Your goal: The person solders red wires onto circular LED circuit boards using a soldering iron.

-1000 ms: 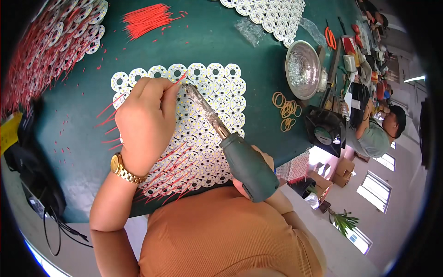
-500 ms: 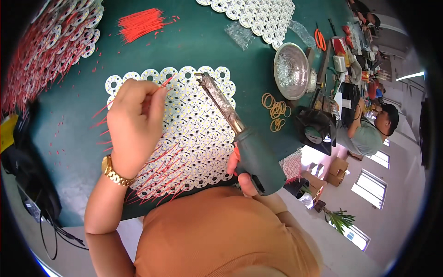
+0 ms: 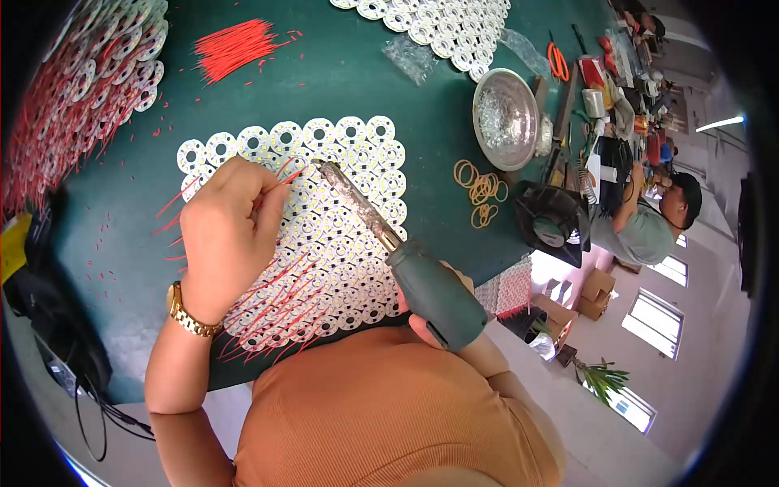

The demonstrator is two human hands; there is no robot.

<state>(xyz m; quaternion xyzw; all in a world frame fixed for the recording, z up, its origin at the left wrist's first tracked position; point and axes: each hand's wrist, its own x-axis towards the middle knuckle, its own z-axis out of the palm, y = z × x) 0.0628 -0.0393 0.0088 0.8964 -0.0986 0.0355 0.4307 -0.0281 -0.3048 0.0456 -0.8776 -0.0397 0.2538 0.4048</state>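
Soldering iron has swung left since the previous frame; tip now just beside the wire at the left hand, which has itself come nearer the near edge of the worktop. Left hand: thumb and forefinger pinched on a red wire, other fingers curled. Wire projects right from the fingertips, over the panel of round boards. Right hand: closed round the green handle, partly hidden. Panel lies by worktop's near edge, beneath left hand. Metal bowl toward right edge.
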